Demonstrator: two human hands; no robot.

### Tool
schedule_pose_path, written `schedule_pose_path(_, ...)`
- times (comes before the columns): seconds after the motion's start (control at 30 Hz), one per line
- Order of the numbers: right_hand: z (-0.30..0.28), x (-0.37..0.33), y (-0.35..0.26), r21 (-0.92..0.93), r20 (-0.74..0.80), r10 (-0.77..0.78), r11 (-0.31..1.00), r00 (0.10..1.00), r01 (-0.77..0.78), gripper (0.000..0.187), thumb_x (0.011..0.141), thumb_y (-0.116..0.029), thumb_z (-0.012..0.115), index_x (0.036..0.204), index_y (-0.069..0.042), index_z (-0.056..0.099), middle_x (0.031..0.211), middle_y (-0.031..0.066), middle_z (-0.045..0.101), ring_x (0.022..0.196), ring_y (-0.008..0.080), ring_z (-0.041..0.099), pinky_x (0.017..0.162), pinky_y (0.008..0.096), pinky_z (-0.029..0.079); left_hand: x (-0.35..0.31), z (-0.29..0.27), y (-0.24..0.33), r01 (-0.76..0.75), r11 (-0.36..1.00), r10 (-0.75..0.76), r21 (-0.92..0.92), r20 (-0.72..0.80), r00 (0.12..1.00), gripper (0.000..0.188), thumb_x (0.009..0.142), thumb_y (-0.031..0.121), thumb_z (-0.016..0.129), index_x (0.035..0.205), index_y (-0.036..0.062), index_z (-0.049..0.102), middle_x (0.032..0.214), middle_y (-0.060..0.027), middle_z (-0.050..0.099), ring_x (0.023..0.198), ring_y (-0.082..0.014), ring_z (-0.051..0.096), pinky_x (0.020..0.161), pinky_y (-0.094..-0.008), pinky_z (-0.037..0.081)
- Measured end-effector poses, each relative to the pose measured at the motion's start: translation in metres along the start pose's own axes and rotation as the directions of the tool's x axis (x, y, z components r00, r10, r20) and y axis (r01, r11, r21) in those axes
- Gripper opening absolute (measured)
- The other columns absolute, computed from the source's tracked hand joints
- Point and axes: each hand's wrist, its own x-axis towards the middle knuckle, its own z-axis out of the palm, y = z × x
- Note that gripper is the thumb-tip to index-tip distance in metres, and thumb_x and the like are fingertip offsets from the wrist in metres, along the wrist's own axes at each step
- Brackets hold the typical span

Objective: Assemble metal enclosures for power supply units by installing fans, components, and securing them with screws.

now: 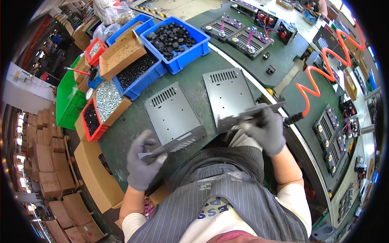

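Observation:
Two grey sheet-metal covers with slotted vents lie side by side on the green tabletop: a left cover (173, 115) and a right cover (229, 91). At the near left corner of the left cover is my left hand (144, 164), in a grey glove. Its thumb and fingers are apart around the end of the bent front flange; whether they touch it is unclear. My right hand (266, 131), also gloved, grips a dark flat metal plate (261, 108) above the near right end of the right cover. The plate is tilted, and the fingers partly hide it.
Blue bins hold black round caps (172, 38) and small black parts (135, 72). Silver screws (107, 99) fill a cardboard box beside a red bin (92, 120). An orange coiled hose (312, 83) hangs at the right. Finned assemblies (239, 36) lie on the far bench.

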Motion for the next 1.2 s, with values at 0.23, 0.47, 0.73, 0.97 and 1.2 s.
schedule_pose_path(0.23, -0.007, 0.037, 0.008, 0.375, 0.213, 0.172, 0.895, 0.962, -0.243, 0.018, 0.070, -0.001, 0.072, 0.082, 0.001, 0.059, 0.072, 0.0042, 0.062, 0.057, 0.0068, 0.056, 0.051, 0.0190, 0.044, -0.014, 0.028, -0.077, 0.120, 0.989, -0.142, 0.085, 0.338, 0.930, 0.023, 0.080, 0.020, 0.066, 0.095, 0.0018, 0.064, 0.090, -0.0113, 0.062, 0.086, -0.0228, 0.059, 0.077, -0.0311, 0.046)
schedule_pose_path(0.47, -0.014, 0.057, 0.006, 0.132, -0.069, 0.038, 0.991, 0.997, -0.029, 0.023, 0.076, -0.006, 0.067, 0.097, 0.000, 0.061, 0.070, 0.0010, 0.060, 0.060, 0.0069, 0.054, 0.054, 0.0205, 0.043, 0.012, 0.047, -0.055, 0.165, 0.986, -0.167, 0.037, 0.372, 0.913, 0.028, 0.080, 0.019, 0.065, 0.101, 0.0014, 0.061, 0.090, -0.0101, 0.062, 0.090, -0.0230, 0.058, 0.081, -0.0333, 0.044)
schedule_pose_path(0.73, -0.153, 0.023, 0.088, -0.111, -0.943, -0.202, 0.941, 0.266, 0.318, 0.027, 0.089, -0.015, 0.044, 0.104, 0.004, 0.056, 0.088, 0.0149, 0.061, 0.076, 0.0198, 0.059, 0.068, 0.0304, 0.047, 0.047, -0.008, -0.042, 0.303, 0.933, -0.291, -0.194, 0.085, 0.953, 0.036, 0.076, 0.005, 0.052, 0.111, 0.0023, 0.054, 0.102, -0.0026, 0.056, 0.070, -0.0056, 0.047, 0.064, -0.0198, 0.041)
schedule_pose_path(0.97, -0.092, 0.108, 0.183, -0.617, -0.318, -0.052, 0.770, 0.947, -0.165, 0.077, 0.073, -0.044, 0.069, 0.132, -0.005, 0.038, 0.123, 0.0218, 0.050, 0.116, 0.0353, 0.046, 0.100, 0.0399, 0.035, 0.064, 0.006, 0.004, 0.205, 0.930, -0.258, -0.305, -0.148, 0.955, 0.027, 0.079, 0.004, 0.047, 0.105, 0.0035, 0.054, 0.103, -0.0069, 0.056, 0.067, -0.0069, 0.047, 0.058, -0.0201, 0.039)
schedule_pose_path(1.2, -0.090, 0.171, 0.202, -0.782, -0.272, 0.067, 0.565, 0.960, -0.262, 0.050, 0.080, -0.041, 0.059, 0.115, -0.008, 0.048, 0.106, 0.0159, 0.057, 0.102, 0.0309, 0.054, 0.086, 0.0413, 0.043, 0.037, 0.007, 0.056, -0.321, 0.925, 0.307, -0.205, -0.096, 0.947, 0.011, 0.079, 0.014, 0.058, 0.083, 0.0038, 0.057, 0.084, -0.0109, 0.058, 0.055, -0.0101, 0.046, 0.050, -0.0218, 0.038)
